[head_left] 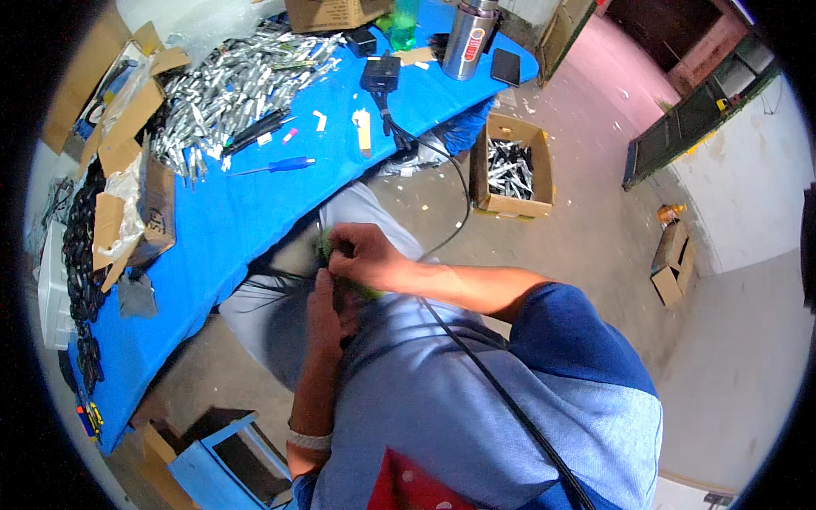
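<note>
Pinching right hand [365, 255]: thumb and forefinger were curled and pressed together, seemingly at the edge of a green thing [324, 245]
Left hand [330, 314]: it lay just below the right, fingers close together; whether they gripped anything I could not tell
Green thing: it was at the hands above the lap [259, 327], mostly covered by the fingers (its exact kind could not be made out)
Dark wires [270, 284]: they trailed leftward from near the hands; any join with the green thing was hidden
Lap: the step in hand looked like close fingertip work, done here rather than on the blue-covered table [246, 217]
Both hands: the next move, I judged, called for a steady left and a light, exact right pinch, with the wires out of the way
Screwdriver [291, 164]: it lay untouched on the table, near the pile of silvery pieces [238, 89]
</note>
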Action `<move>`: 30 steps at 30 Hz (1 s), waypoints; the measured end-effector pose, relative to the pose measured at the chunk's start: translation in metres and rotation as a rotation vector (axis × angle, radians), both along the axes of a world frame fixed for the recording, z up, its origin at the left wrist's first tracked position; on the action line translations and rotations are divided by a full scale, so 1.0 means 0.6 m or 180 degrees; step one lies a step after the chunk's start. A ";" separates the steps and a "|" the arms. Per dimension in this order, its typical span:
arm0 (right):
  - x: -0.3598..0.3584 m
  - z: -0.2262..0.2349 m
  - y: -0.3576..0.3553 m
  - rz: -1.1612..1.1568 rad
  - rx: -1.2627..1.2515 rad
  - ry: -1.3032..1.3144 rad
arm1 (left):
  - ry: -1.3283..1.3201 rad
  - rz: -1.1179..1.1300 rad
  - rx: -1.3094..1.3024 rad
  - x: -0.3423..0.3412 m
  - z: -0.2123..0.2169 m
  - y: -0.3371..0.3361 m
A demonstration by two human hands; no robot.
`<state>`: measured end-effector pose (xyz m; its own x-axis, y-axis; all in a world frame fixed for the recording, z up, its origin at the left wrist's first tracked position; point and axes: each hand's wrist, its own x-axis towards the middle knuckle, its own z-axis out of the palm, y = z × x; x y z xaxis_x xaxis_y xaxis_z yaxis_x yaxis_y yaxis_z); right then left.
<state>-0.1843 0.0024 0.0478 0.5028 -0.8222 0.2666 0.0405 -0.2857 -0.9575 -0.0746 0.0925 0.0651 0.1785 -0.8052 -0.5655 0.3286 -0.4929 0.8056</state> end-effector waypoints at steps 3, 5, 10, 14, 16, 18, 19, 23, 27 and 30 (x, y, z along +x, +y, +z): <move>-0.006 -0.006 -0.016 0.0016 -0.1185 0.0263 | 0.0567 -0.0191 -0.0079 0.010 0.000 0.012; -0.006 -0.001 -0.027 0.0108 -0.1493 0.0313 | 0.0728 -0.0112 -0.0110 0.008 0.002 0.018; 0.001 0.025 -0.020 0.0516 0.0840 0.0014 | -0.0078 -0.0119 -0.0357 0.008 0.014 0.014; -0.005 0.078 0.004 0.0536 0.2607 -0.0032 | -0.2246 -0.0199 -0.1292 0.019 -0.039 0.011; -0.007 0.057 -0.004 0.0724 0.3010 -0.0195 | -0.2386 -0.0243 -0.1419 0.029 -0.052 0.006; -0.007 0.042 -0.007 0.0721 0.3258 -0.0549 | -0.2178 -0.0234 -0.1244 0.011 -0.019 0.005; -0.004 0.039 -0.008 0.0729 0.3396 -0.0716 | -0.1861 -0.0350 -0.1263 0.015 -0.014 0.005; 0.010 0.045 0.001 0.0518 0.2211 -0.0658 | -0.1540 -0.0250 -0.1256 0.016 -0.014 0.001; 0.018 0.028 0.004 0.0396 0.1472 -0.0741 | -0.0436 -0.0159 -0.0782 0.016 -0.002 -0.004; 0.017 0.017 -0.013 0.0891 0.2656 -0.1433 | 0.0434 -0.0154 -0.0616 0.023 -0.003 -0.010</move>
